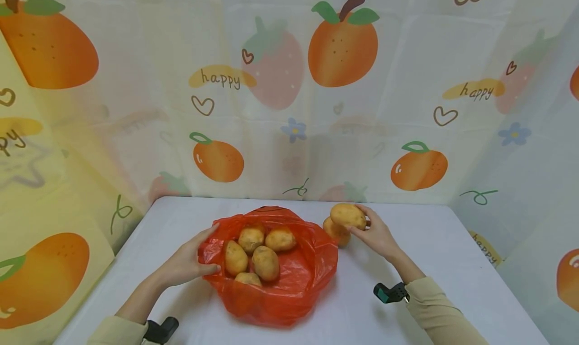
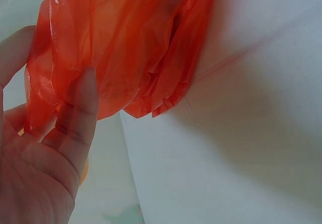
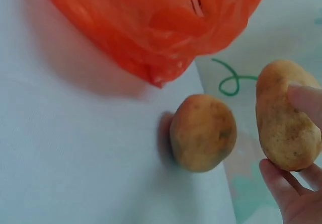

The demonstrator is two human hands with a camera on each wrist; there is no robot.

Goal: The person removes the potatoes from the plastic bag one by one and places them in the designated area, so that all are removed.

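A red plastic bag (image 1: pixel 303 279) stands with its mouth spread wide on the table. Several potatoes (image 1: pixel 265 263) lie inside it. At the bag's left rim, my left hand (image 1: pixel 187 259) pinches the thin plastic between thumb and fingers; the left wrist view shows the thumb against the red film (image 2: pixel 126 43). To the right of the bag, my right hand (image 1: pixel 373 234) grips a potato (image 1: pixel 347 215), raised off the table. Another potato (image 3: pixel 203 133) rests on the table beside the bag, partly hidden behind the held one in the head view.
The white table (image 1: pixel 407 224) ends at a back edge close behind the bag and the loose potato. A fruit-printed cloth (image 1: pixel 271 124) hangs behind it and along both sides. Each wrist carries a small black camera (image 1: pixel 391 293).
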